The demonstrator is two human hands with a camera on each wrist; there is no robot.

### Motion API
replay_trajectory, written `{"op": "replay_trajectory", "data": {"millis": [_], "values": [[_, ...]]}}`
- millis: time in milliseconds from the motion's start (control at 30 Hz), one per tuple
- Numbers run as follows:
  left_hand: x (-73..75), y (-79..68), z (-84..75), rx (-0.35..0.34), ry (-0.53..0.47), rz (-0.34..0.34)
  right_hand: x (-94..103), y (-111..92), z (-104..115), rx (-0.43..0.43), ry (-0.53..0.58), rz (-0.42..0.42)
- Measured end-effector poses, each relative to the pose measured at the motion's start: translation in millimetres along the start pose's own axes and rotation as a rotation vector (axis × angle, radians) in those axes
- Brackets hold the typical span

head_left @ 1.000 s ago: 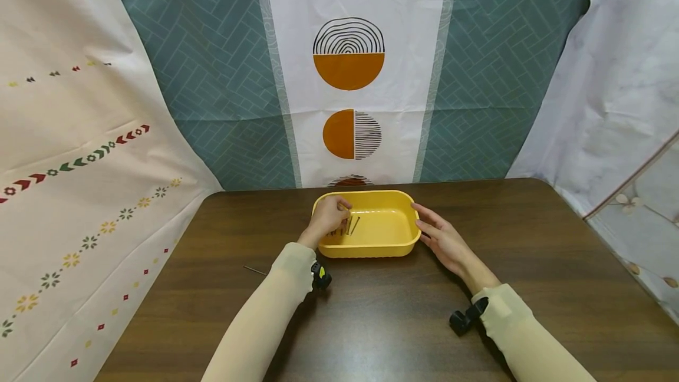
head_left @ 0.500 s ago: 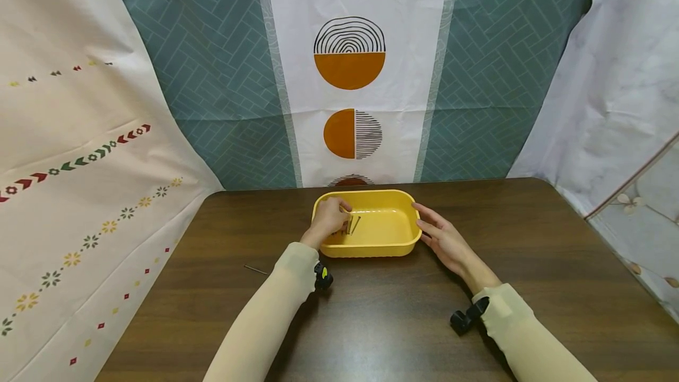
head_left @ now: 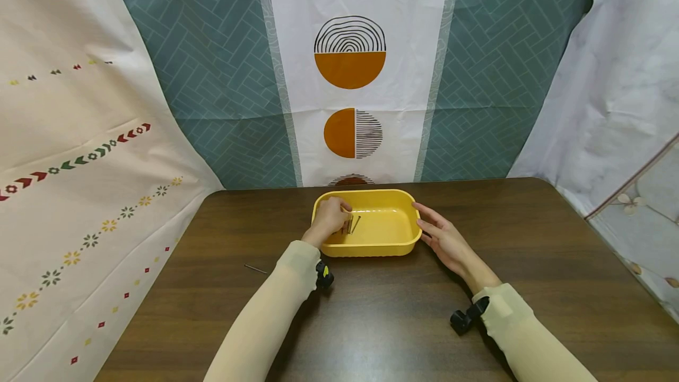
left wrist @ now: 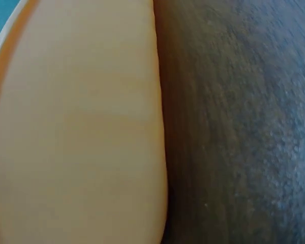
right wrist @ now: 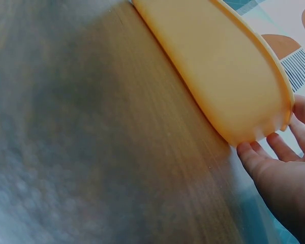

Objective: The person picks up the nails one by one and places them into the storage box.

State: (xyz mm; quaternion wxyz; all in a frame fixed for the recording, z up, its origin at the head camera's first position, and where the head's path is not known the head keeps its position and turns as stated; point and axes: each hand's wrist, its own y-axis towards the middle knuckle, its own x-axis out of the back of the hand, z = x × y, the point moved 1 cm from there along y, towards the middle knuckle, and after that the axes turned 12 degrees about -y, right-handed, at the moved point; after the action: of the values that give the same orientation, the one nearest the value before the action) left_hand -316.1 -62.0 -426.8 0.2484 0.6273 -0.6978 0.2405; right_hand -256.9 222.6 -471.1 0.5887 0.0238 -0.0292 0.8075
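A yellow rectangular tray [head_left: 392, 226] stands near the back edge of the table, with several thin, nail-like metal pins lying in its left half. One slanted pin [head_left: 356, 224] shows just right of my left hand [head_left: 329, 217]. That hand reaches over the tray's left side, its fingers bent down among the pins; I cannot tell whether they pinch one. At the tray's right end, my right hand [head_left: 444, 240] touches the wall with spread, relaxed fingers. The right wrist view has these fingers [right wrist: 280, 147] against the tray's rounded end [right wrist: 244, 101]. Only the tray's outer wall [left wrist: 81, 122] fills the left wrist view.
Another thin metal pin [head_left: 255, 269] lies on the brown wooden table [head_left: 382, 323], left of the left forearm. Patterned cloths [head_left: 228, 75] hang behind the table and along both sides. Each wrist carries a small black camera.
My left hand has shifted slightly right inside the tray and now covers some pins that showed below it earlier. The right hand and the tray stay in place.
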Motion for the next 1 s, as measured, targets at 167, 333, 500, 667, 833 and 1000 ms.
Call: {"op": "replay_trajectory", "data": {"millis": [167, 333, 500, 667, 833, 1000], "values": [[6.0, 0.2, 0.3, -0.035, -0.125, 0.002, 0.2, 0.2, 0.2, -0.002, 0.004, 0.0], [16.8, -1.9, 1.9, -0.07, -0.381, 0.019, 0.1, 0.2, 0.5, 0.001, 0.002, 0.001], [31.3, -5.1, 5.3, -0.071, -0.491, 0.049, -0.8, -0.2, 0.7, -0.001, -0.004, -0.005], [54.4, -11.4, 8.4, -0.066, -0.518, 0.057, -2.3, 0.6, 0.5, 0.002, 0.008, -0.004], [82.2, -17.9, 14.4, -0.1, -0.524, 0.105, -2.7, 0.9, 0.3, 0.006, 0.028, -0.009], [111.3, -26.0, 25.8, -0.143, -0.463, 0.152, -1.5, 0.8, 0.3, 0.009, 0.039, -0.011]]}}
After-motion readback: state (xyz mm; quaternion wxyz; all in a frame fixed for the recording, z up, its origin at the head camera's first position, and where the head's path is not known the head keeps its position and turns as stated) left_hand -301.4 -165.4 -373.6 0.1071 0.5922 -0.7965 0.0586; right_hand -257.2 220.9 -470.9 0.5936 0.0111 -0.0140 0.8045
